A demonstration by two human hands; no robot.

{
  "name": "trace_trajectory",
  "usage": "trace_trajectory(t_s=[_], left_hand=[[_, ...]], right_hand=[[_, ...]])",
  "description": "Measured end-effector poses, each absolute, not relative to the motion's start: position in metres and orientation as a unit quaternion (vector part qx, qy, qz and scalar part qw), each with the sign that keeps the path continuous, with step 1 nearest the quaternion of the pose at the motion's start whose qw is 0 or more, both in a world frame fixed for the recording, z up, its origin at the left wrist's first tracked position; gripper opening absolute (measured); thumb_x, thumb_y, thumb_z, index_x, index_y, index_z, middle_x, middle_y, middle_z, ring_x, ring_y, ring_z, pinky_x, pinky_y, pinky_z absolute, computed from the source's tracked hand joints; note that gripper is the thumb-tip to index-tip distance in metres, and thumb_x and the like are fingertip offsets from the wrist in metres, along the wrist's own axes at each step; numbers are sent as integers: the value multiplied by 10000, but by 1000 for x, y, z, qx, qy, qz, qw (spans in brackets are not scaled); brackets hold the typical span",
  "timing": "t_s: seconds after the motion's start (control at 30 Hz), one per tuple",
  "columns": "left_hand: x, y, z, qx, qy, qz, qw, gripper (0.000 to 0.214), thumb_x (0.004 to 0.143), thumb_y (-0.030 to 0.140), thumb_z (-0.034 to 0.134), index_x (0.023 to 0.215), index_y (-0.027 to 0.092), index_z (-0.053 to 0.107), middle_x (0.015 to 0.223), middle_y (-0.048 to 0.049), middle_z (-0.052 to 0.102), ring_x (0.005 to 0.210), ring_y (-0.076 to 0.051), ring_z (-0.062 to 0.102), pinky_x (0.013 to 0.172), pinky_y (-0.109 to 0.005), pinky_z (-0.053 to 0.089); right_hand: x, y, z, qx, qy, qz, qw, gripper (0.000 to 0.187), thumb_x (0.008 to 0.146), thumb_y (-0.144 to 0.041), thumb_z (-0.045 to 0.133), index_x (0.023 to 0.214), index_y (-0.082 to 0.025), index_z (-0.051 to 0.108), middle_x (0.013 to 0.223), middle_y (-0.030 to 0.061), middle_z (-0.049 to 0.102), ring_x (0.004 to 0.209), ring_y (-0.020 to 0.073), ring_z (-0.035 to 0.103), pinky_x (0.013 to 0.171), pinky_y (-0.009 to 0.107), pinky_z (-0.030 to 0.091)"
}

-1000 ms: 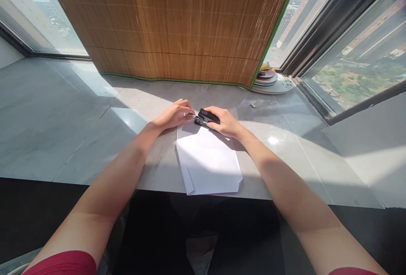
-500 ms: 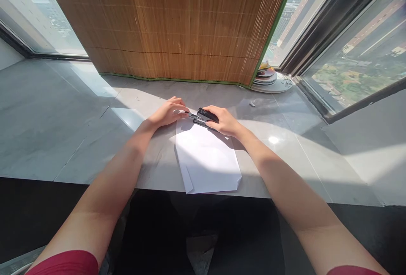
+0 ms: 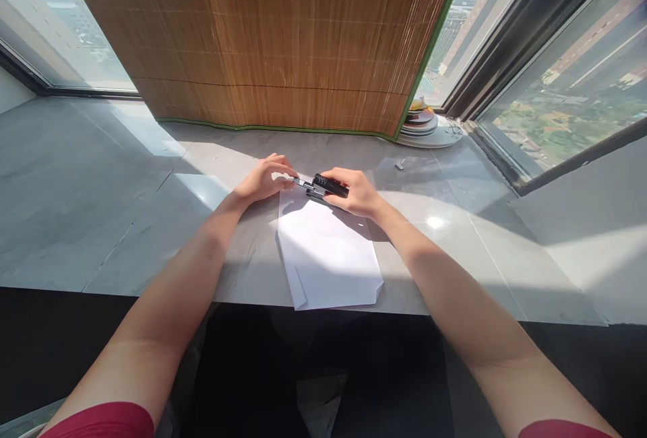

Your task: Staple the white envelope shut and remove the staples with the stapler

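At the far left, the left window [image 3: 75,34] is meeting the back edge of the grey sill [image 3: 75,195], and a broad stretch of sill is running from the left edge to the left forearm, leaving that arm room sideways. The blind [image 3: 283,40] is hanging along the middle of the back edge, its green hem bounding the space beyond the hands. The left hand [image 3: 267,177] is working around the middle of the sill, well apart from the left edge, its thumb and forefinger pinching a silver strip [image 3: 302,182] that is sticking out of the left end of the stapler [image 3: 331,186]. The black stapler is lying over the far edge of the paper [image 3: 333,263]; whether it is touching the sheet, I cannot tell. The paper is reaching to the sill's front edge, its near left corner showing a fold. The right hand [image 3: 354,193] is gripping the stapler's right part, thumb pressing on the near side and fingers lying close together on the far side. Farther right, a small bit [image 3: 399,164] is lying near the plates [image 3: 419,128], which are standing stacked by the back right corner, while the right window [image 3: 566,87] and wall [image 3: 596,242] are bounding the right edge, well apart from the right hand.
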State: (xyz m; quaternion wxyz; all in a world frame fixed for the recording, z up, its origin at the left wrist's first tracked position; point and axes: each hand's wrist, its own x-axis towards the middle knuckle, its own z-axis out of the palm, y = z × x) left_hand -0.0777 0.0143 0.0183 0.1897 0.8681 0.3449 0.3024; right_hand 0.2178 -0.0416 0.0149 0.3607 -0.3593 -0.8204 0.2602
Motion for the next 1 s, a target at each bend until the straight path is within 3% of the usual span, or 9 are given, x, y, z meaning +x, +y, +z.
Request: trace_trajectory(t_s=[0.37,0.57,1.0], left_hand=[[-55,-4,22,825,304,334,340,390,836,607,883,845,223,812,861,-43,662,824,-204,608,756,-369,486],[-45,-11,26,826,299,329,346,527,794,692,897,724,207,703,822,-28,636,777,-191,566,744,-366,455],[-41,-8,21,834,308,301,344,532,738,694,928,682,209,718,781,-33,657,789,-201,603,719,-352,478]], right_hand=[[213,-51,23,-315,-833,231,391,281,1016,-457,690,1160,-224,753,983,62,692,860,229,611,812,374,508],[209,-56,26,-296,-845,214,391,270,1033,-460,678,1170,-238,749,1006,72,713,880,240,637,812,390,525],[211,-55,26,-286,-855,219,374,256,999,-415,704,1179,-249,776,1003,66,729,842,233,652,778,387,538]])
